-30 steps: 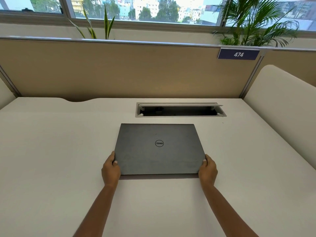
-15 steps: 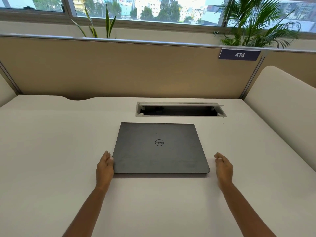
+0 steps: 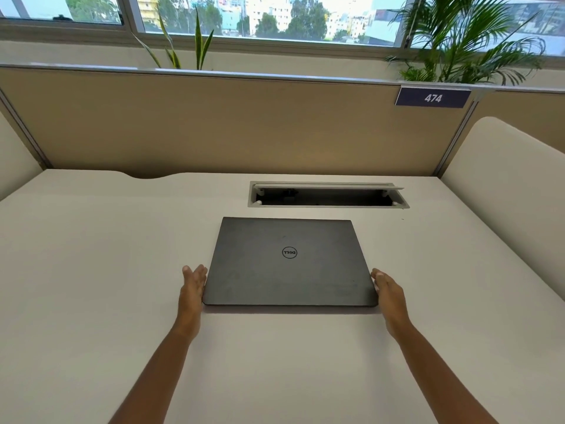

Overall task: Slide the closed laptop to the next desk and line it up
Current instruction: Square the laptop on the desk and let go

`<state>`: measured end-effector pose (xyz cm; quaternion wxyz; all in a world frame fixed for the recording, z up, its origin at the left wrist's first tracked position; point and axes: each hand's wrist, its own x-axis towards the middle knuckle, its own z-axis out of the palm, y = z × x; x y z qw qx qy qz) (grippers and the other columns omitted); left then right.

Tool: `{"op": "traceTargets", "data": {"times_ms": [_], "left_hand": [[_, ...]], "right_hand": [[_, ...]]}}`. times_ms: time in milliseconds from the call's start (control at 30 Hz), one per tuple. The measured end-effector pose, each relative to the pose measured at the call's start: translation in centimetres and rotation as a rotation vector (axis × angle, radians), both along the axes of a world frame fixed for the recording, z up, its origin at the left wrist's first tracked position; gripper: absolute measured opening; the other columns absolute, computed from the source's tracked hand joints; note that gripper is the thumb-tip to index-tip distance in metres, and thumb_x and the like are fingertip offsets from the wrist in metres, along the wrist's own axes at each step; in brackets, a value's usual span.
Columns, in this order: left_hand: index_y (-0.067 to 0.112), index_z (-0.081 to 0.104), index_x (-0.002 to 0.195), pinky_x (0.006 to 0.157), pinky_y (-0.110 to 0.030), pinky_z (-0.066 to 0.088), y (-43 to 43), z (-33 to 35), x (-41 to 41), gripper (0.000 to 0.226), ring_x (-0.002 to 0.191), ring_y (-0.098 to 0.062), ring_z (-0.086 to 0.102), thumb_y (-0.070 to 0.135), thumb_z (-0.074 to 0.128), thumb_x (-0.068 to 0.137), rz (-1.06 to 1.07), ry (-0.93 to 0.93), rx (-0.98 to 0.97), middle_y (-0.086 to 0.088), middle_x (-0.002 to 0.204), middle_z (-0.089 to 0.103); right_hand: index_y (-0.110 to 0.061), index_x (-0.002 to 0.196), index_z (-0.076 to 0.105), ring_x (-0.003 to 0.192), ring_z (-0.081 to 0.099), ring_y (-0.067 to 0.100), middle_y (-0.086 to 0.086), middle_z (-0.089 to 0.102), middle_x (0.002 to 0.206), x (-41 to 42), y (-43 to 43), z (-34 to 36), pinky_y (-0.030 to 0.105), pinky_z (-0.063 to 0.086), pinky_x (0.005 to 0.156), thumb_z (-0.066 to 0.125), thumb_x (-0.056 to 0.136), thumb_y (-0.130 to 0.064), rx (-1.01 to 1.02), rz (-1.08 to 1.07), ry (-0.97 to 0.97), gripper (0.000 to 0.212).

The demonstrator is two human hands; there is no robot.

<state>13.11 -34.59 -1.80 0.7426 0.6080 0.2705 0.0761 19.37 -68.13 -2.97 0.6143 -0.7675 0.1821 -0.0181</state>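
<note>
Tan partition [image 3: 244, 123], sign 474 [image 3: 433, 98], daylit windows [image 3: 275, 16], plants [image 3: 464, 44] behind.

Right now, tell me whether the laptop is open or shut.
Shut. The laptop lies flat on the desk, lid down, logo facing up, no screen or keys showing.

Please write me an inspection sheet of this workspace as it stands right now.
Surface: white desk, bare apart from the laptop.
Job's things: closed dark laptop lies flat, logo up, just short of the open cable hatch.
Clutter: nothing seen.
Grips: left hand open, flat against the laptop's left edge; right hand open at its right edge; neither is curled over the lid.
Cables: nothing seen on the desk; the hatch's inside is too dark to tell.
Surroundings: tan partition with a sign reading 474, plants and windows behind, white side divider on the right.
</note>
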Motion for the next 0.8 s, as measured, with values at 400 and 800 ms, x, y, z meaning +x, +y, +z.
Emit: {"op": "traceTargets", "data": {"times_ms": [400, 800], "left_hand": [[0.004, 0.022, 0.145, 0.12, -0.036, 0.013, -3.9, -0.2, 1.4, 0.053, 0.147, -0.026, 0.011, 0.025, 0.035, 0.099, -0.315, 0.082, 1.225, -0.015, 0.157, 0.015], [0.008, 0.008, 0.148, 0.121, -0.038, 0.008, -7.8, -0.8, 3.5, 0.062, 0.148, -0.022, 0.005, 0.042, 0.025, 0.098, -0.476, 0.159, 1.423, -0.009, 0.159, 0.009]], "right_hand": [[0.002, 0.14, 0.034, 0.142, 0.024, 0.026, 0.015, 0.032, 0.151, -0.2, 4.6, 1.5, 0.038, 0.025, 0.117, 0.041, 0.097, -0.015, -0.68, 0.264, -0.1, 0.046], [-0.011, 0.148, 0.017, 0.147, 0.007, 0.021, 0.006, 0.014, 0.159, 0.0, 10.2, 0.2, 0.042, 0.013, 0.12, 0.028, 0.099, -0.035, -1.041, 0.518, -0.115, 0.055]]}}
